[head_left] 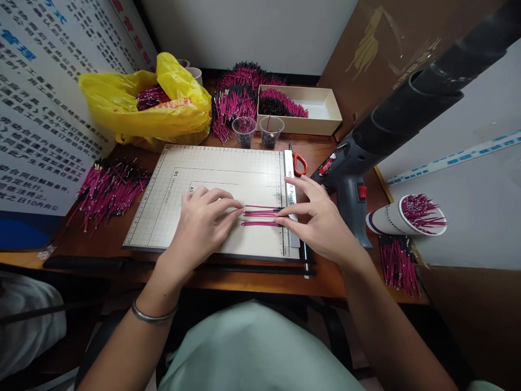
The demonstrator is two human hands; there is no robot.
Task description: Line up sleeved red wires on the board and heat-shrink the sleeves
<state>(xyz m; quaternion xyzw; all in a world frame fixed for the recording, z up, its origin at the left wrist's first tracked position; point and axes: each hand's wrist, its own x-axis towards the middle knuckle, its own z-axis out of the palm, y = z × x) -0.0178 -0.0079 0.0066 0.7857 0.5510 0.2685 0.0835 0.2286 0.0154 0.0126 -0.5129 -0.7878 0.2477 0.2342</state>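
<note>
Several thin magenta wires [262, 214] with black ends lie side by side across the white board of a paper cutter [228, 171], close to its right-hand rail. My left hand [205, 220] rests on the board, thumb and fingertips closed at the wires' left tips. At their black ends, the thumb and forefinger of my right hand [317, 217] pinch the wires, while its other fingers reach over the rail [292, 190]. The right fingertips partly hide the black ends. Orange-handled scissors [300, 164] lie just beyond the rail.
A dark grey pistol-grip tool [352, 201] with a thick black tube stands at the right. Beside it a paper cup [386, 217] of wires lies tilted. Behind the board are plastic cups [244, 136], a box [321, 108] and a yellow bag [118, 117]. A wire pile [108, 190] lies left.
</note>
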